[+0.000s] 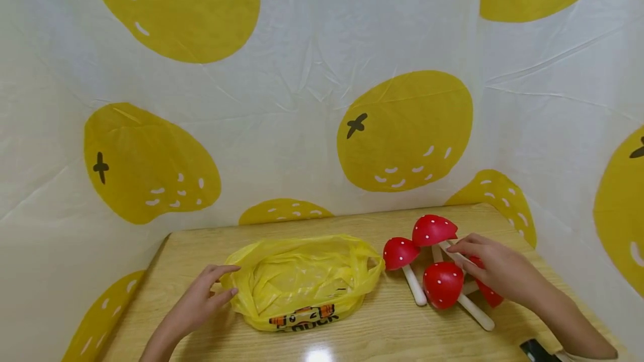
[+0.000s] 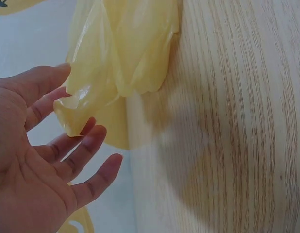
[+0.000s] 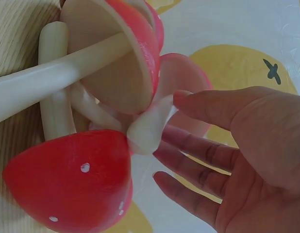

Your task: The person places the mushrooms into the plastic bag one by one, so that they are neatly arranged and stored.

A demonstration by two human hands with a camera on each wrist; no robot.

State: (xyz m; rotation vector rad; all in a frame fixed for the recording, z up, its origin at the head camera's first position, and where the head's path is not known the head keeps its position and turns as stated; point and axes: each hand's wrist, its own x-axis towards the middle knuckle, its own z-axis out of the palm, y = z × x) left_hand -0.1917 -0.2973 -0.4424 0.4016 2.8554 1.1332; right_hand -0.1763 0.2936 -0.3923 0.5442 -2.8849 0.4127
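Observation:
A yellow plastic bag with a printed duck face lies on the table, its mouth spread wide. My left hand is at the bag's left edge, fingers apart and loosely bent. The bag's corner hangs among those fingers in the left wrist view; no firm grip shows. To the right, my right hand pinches the pale stem of a red toy mushroom between thumb and fingers. Under and around it lie other white-dotted red mushrooms, one mushroom near the bag and another mushroom in front.
The wooden table is backed by a white curtain printed with large yellow fruit, also hanging at both sides. A dark object sits by my right forearm at the lower right.

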